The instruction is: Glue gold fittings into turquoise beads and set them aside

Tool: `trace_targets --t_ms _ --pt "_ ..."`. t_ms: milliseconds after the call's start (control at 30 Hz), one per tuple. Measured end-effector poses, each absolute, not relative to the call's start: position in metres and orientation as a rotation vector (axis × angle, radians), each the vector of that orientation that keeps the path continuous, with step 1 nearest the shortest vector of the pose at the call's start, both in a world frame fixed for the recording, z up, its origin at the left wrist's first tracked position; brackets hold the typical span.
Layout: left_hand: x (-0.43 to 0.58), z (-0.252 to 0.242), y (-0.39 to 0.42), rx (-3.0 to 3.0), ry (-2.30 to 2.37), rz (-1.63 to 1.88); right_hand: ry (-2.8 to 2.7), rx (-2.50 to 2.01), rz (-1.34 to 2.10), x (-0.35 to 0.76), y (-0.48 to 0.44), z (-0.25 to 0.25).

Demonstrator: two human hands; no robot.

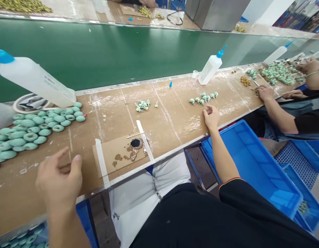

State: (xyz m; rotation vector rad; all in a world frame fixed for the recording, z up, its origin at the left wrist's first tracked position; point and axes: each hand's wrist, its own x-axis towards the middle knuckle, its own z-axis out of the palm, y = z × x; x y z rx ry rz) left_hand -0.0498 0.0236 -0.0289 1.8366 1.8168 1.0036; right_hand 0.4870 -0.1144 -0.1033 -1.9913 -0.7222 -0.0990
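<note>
My left hand (60, 177) is raised over the front left of the bench, slightly blurred, thumb and index finger apart with nothing visible between them. Beyond it lies a cluster of pale green oval pieces (33, 128), some with a hole. My right hand (211, 118) rests at the bench, fingers curled, just in front of a short row of small green pieces with yellowish parts (204, 97). Whether anything is between those fingertips is hidden. A small pile of green, branching pieces (142, 105) sits between the hands. Nearer me, a small pot of dark liquid (135, 143) stands on taped cardboard (115, 156).
A cotton swab (135, 135) lies behind the pot. White bottles with blue caps stand at left (37, 81) and right (210, 69). A blue cap (170, 84) is mid-bench. Past the bench runs a green belt (110, 51). A co-worker's hand (265, 92) and a blue crate (252, 165) are right.
</note>
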Motion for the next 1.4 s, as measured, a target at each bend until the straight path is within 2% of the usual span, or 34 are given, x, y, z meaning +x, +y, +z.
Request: trace_targets --t_ms 167,333,500,967,1200,1400 --pt "-0.013 -0.002 0.09 1.978 1.84 0.69 -0.661 -1.869 -0.069 0.482 -0.12 -0.105" --pt "0.007 0.006 0.11 2.002 1.873 0.484 -0.61 -1.787 -0.049 0.48 -0.117 -0.102" --pt "0.003 -0.001 0.112 1.963 1.842 0.627 -0.637 -1.801 -0.054 0.474 -0.116 -0.098" --pt "-0.021 0.004 0.107 1.894 1.981 0.715 -1.024 -1.876 0.085 0.442 -0.106 -0.069" --pt "-0.02 0.003 0.06 1.588 1.909 1.108 -1.493 -1.678 0.31 0.377 -0.03 -0.059" --pt "-0.026 -0.009 0.002 1.243 1.512 1.386 -1.756 -1.673 0.354 0.322 0.043 -0.06"
